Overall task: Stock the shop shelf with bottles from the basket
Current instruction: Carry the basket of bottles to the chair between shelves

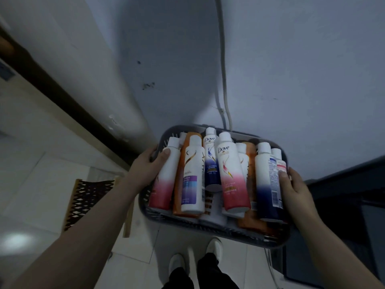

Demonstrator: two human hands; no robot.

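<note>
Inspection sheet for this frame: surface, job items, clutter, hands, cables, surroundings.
surface: no table seen; tiled floor below.
job's things: grey basket full of bottles lying down; shelf not identifiable.
clutter: lattice rack on the floor at left.
hands: left hand and right hand grip opposite basket ends, thumbs on bottles.
cables: cable runs down the wall behind the basket.
surroundings: pale wall, dark unit at right, shoes below.
</note>
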